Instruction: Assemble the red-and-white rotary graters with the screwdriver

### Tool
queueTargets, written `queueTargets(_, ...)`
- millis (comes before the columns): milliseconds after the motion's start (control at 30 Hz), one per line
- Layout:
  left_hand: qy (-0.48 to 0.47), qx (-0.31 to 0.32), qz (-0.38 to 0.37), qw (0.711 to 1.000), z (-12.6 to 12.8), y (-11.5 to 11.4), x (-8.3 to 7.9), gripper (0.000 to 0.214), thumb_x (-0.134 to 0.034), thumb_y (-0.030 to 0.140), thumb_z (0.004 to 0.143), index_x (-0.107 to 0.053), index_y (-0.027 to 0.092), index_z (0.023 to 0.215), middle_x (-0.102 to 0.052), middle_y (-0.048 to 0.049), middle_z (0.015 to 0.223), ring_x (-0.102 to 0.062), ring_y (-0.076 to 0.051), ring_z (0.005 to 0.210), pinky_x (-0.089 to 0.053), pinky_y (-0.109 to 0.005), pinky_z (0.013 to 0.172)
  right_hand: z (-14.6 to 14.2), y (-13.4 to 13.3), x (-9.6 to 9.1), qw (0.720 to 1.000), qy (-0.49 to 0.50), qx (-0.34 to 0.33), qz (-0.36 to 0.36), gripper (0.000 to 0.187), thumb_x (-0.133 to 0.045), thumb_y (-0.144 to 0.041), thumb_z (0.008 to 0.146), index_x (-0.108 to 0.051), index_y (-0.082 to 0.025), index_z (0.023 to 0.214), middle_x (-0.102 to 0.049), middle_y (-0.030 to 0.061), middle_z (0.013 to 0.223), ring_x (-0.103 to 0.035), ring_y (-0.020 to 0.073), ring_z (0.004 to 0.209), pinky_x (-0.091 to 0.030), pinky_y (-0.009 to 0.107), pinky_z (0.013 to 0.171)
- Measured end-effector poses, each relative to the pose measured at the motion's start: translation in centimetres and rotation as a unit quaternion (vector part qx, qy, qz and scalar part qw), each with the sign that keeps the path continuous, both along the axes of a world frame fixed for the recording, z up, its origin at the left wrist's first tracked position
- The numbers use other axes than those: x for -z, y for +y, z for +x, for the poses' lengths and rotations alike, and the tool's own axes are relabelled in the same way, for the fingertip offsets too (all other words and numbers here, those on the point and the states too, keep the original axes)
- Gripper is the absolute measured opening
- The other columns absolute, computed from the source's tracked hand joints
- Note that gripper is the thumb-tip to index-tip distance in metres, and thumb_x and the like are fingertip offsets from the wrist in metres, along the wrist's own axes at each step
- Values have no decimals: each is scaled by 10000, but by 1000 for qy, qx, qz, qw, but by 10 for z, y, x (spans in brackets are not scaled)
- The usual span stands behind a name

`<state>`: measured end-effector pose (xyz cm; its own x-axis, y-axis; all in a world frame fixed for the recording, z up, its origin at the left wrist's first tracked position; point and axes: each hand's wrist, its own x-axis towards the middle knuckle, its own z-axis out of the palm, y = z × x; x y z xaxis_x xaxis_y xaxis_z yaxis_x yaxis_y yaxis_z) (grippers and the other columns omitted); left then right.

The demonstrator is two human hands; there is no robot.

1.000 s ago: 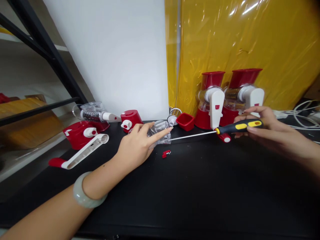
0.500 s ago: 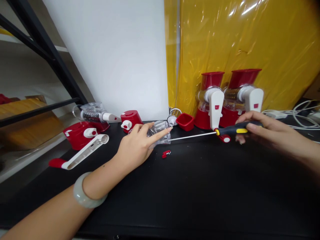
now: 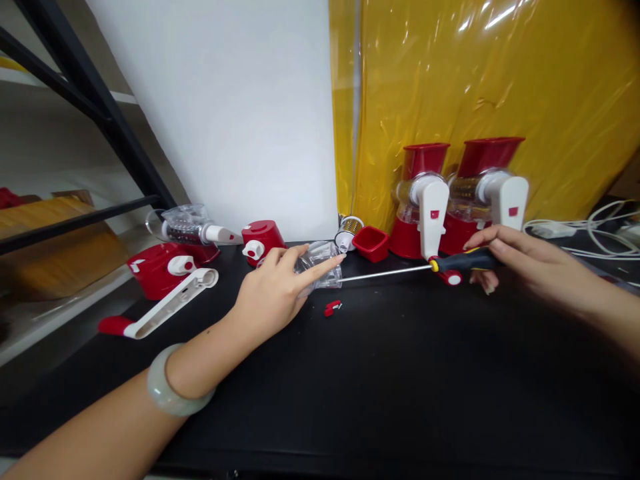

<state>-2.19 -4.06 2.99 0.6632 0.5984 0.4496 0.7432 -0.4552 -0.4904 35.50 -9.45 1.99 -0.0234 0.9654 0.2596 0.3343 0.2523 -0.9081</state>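
Note:
My left hand [image 3: 275,287] grips a clear plastic grater housing [image 3: 327,263] against the black table, its index finger stretched along the top. In my right hand [image 3: 515,260] is a screwdriver [image 3: 463,260] with a black and yellow handle, held level by the fingertips. Its long shaft points left, and the tip meets the right end of the clear housing; the exact contact spot is too small to make out. Just in front of the housing lies a small red part [image 3: 332,308] with a bit of metal or white on it.
Two assembled red and white rotary graters [image 3: 433,207] stand at the back right. Behind the housing are a drum blade [image 3: 349,233] and a red hopper [image 3: 371,244]. Leftward sit red bases [image 3: 263,240], a white crank handle [image 3: 173,303] and another grater drum [image 3: 185,230]. White cables [image 3: 595,230] lie far right.
My right fingers have shifted and turned around the screwdriver handle, which has rolled so less yellow shows. The shaft stays at the housing. My left hand has not moved.

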Motion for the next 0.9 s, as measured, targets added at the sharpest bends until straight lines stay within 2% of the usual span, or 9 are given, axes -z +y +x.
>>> queueTargets(167, 2, -5, -4, 1000, 0, 0, -1, 804, -604, 248, 855, -148, 539, 1450, -491, -55, 1353, -503, -275, 1053, -511, -272, 612, -3, -2, -1, 995, 95, 8, -3, 505, -734, -499, 720, -502, -280, 1112, -644, 5, 939, -667, 174, 760, -556, 285, 718)
queueTargets(233, 3, -7, -6, 1000, 0, -1, -1, 801, -600, 244, 856, -150, 539, 1450, -491, -53, 1354, -500, -275, 1050, -513, -275, 618, -4, -4, -3, 996, 86, 25, 1, 569, -777, -473, 682, -473, -303, 1131, -655, -5, 897, -675, 175, 746, -557, 274, 697)
queueTargets(400, 0, -10, -9, 1000, 0, -1, -2, 794, -600, 250, 858, -154, 542, 1447, -494, -53, 1348, -497, -274, 1051, -517, -275, 636, -3, -2, 0, 999, 4, 23, 30, 382, -577, -578, 848, -501, -261, 1047, -554, -33, 575, -568, 126, 535, -492, 223, 537)
queueTargets(567, -1, -13, -10, 1000, 0, -1, -1, 789, -601, 256, 859, -160, 543, 1446, -489, -50, 1356, -500, -275, 1060, -520, -287, 654, -2, -2, 0, 994, 110, -2, 9, 477, -745, -495, 718, -476, -304, 1063, -640, -1, 984, -669, 181, 800, -575, 314, 720)
queueTargets(633, -1, -14, -12, 1000, 0, -1, -1, 790, -603, 258, 859, -159, 543, 1446, -488, -49, 1360, -502, -275, 1058, -517, -284, 644, 0, -3, -1, 997, 80, -1, 9, 470, -759, -457, 721, -472, -300, 1057, -658, -2, 931, -670, 165, 785, -562, 274, 717)
queueTargets(700, -3, -13, -12, 1000, 0, -1, -1, 793, -601, 257, 860, -151, 544, 1447, -488, -47, 1363, -502, -275, 1054, -515, -283, 633, 2, -3, -1, 1000, 22, -7, 17, 335, -672, -502, 804, -498, -252, 942, -636, -9, 724, -645, 134, 673, -533, 225, 654)
queueTargets(767, -3, -11, -11, 1000, 0, -1, -1, 795, -597, 255, 862, -145, 545, 1448, -489, -45, 1361, -500, -275, 1053, -516, -287, 632, 1, -1, 0, 999, -17, -20, 25, 339, -571, -549, 865, -492, -221, 828, -564, -21, 579, -594, 113, 570, -503, 208, 593)
queueTargets(833, -2, -10, -11, 1000, 0, -1, -1, 794, -594, 252, 862, -145, 546, 1447, -489, -44, 1359, -498, -275, 1058, -518, -289, 635, -1, 0, 1, 1000, 6, -15, 21, 351, -571, -574, 853, -507, -230, 871, -584, -19, 628, -596, 117, 579, -516, 223, 594)
queueTargets(900, -2, -12, -11, 1000, 0, -1, -1, 798, -597, 252, 861, -143, 548, 1447, -489, -43, 1358, -500, -273, 1056, -519, -288, 636, -4, 0, 1, 997, 78, 7, 16, 424, -673, -570, 768, -498, -280, 1024, -645, -7, 844, -646, 149, 699, -556, 268, 654)
